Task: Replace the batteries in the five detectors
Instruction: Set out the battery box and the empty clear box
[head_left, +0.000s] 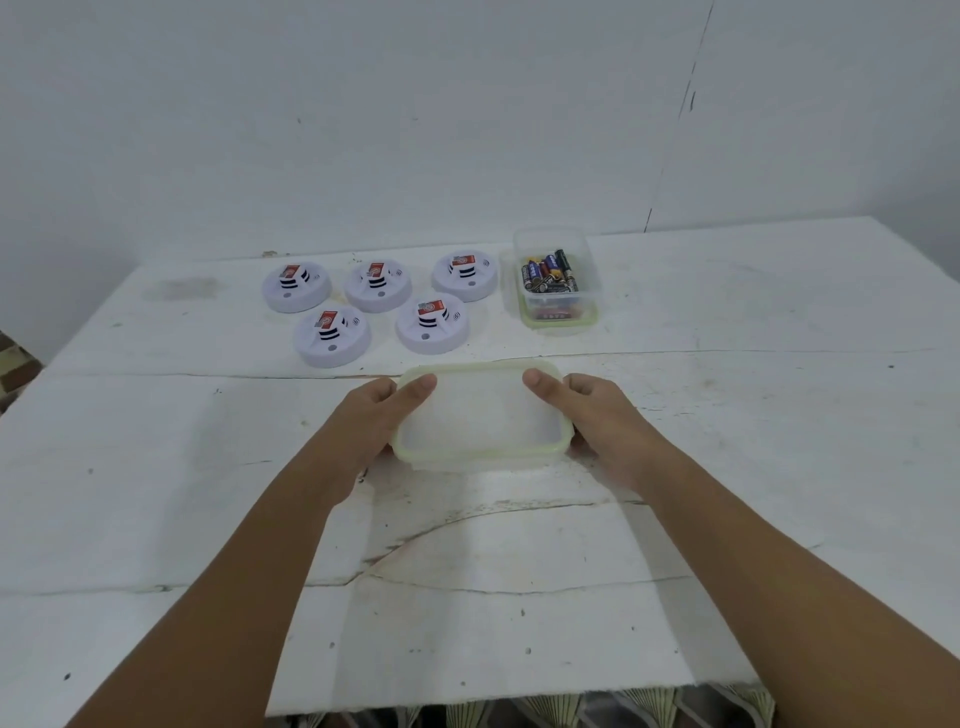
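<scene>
Several white round detectors lie in two rows at the back of the table, one at the far left (296, 286) and one in the front row (432, 323), each showing a red battery on its upturned side. A clear box of batteries (557, 278) stands to their right. In the middle of the table sits an empty clear container (480, 415) with a green rim. My left hand (371, 415) grips its left side and my right hand (605, 421) grips its right side, both thumbs hooked over the rim.
The white table (156, 467) has cracked seams and a worn surface. A white wall rises right behind the detectors. Patterned cloth shows below the near edge (519, 714).
</scene>
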